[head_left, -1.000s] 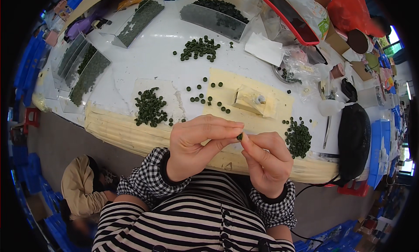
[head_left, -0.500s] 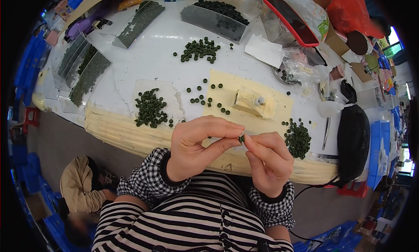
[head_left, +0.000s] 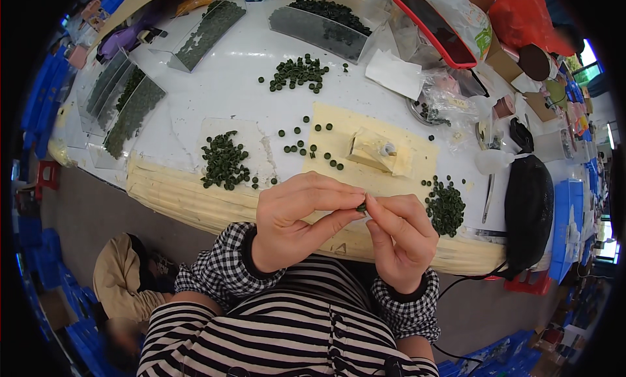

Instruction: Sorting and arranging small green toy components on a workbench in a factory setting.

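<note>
A small dark green round piece (head_left: 361, 208) sits between my fingertips above the table's near edge. My left hand (head_left: 297, 217) pinches it between thumb and forefinger. From the other side, the closed fingers of my right hand (head_left: 405, 233) press against the same piece. Left of my hands lies a heap of dark green pieces (head_left: 225, 160), and a second heap of green pieces (head_left: 446, 209) is to the right. Several single round pieces (head_left: 300, 144) are spread out beyond my hands, beside a yellowish block (head_left: 373, 152) with a pale knob on a yellow sheet (head_left: 329, 116).
Clear bins of green pieces (head_left: 319, 34) stand along the back, with another loose pile (head_left: 297, 72) before them. A red-cased phone (head_left: 435, 31), white paper (head_left: 394, 74) and plastic bags crowd the back right. Tweezers (head_left: 488, 199) and a black bundle (head_left: 527, 214) lie at the right.
My fingertips have shifted slightly around the small green piece, and my right hand has risen a little. The heaps and bins have stayed in place.
</note>
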The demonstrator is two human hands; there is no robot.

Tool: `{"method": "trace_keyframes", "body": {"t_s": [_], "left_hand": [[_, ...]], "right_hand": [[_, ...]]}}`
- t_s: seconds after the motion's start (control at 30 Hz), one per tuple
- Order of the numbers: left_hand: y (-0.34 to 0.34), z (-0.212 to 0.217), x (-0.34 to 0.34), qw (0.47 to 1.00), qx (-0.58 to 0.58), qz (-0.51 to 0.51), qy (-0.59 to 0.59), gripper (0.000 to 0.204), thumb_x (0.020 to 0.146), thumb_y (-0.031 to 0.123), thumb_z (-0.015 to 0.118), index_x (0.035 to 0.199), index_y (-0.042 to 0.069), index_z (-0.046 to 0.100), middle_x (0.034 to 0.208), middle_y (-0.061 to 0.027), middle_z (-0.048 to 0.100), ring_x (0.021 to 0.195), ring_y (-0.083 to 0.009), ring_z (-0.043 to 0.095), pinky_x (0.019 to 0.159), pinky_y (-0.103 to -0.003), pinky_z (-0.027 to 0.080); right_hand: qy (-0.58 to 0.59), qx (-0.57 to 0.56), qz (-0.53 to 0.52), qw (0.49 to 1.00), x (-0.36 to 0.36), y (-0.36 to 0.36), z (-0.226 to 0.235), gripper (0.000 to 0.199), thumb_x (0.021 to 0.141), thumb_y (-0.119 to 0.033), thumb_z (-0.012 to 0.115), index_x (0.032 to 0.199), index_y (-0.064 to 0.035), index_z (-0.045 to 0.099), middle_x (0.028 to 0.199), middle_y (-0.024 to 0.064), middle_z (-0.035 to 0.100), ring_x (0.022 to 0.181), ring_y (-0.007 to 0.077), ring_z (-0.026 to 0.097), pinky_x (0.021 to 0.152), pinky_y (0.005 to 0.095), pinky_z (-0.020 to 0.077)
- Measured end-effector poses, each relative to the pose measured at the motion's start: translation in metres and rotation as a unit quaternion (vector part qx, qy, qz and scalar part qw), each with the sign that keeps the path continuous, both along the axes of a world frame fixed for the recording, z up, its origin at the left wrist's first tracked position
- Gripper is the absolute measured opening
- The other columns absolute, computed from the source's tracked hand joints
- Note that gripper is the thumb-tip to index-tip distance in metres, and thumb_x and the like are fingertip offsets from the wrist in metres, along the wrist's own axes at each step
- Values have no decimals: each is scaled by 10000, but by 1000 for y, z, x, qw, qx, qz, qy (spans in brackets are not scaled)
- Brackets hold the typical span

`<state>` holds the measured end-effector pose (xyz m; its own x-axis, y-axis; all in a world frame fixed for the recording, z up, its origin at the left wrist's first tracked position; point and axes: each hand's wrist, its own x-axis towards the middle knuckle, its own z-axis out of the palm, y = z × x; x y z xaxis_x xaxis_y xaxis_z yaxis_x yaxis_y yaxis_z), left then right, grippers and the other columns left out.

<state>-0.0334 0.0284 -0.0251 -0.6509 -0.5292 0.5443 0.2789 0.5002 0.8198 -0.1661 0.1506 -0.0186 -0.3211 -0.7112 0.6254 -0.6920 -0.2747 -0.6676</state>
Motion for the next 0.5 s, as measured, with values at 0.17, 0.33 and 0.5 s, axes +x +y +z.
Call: {"method": "trace_keyframes", "body": {"t_s": [0.17, 0.33, 0.5], "left_hand": [[1, -2, -1, 1000, -7, 7, 12, 231, 755, -44, 759, 975, 9, 714, 975, -124, 712, 861, -224, 695, 713, -283, 562], [1, -2, -1, 1000, -3, 9, 6, 229, 756, -47, 756, 974, 8, 714, 977, -125, 712, 859, -223, 695, 716, -284, 562], [1, -2, -1, 1000, -1, 8, 6, 226, 759, -53, 749, 974, 7, 714, 978, -124, 712, 859, -224, 695, 717, -284, 561]], "right_hand": [[1, 3, 0, 1000, 0, 0, -1, 369, 737, 60, 734, 1095, -25, 717, 902, 76, 674, 743, 196, 595, 633, 274, 476], [0, 5, 0, 1000, 0, 0, 0, 376, 731, 61, 733, 1096, -27, 717, 903, 78, 675, 740, 199, 596, 631, 276, 475], [-1, 3, 2, 1000, -1, 0, -1, 382, 728, 60, 733, 1099, -29, 717, 905, 76, 675, 738, 198, 596, 629, 275, 473]]}}
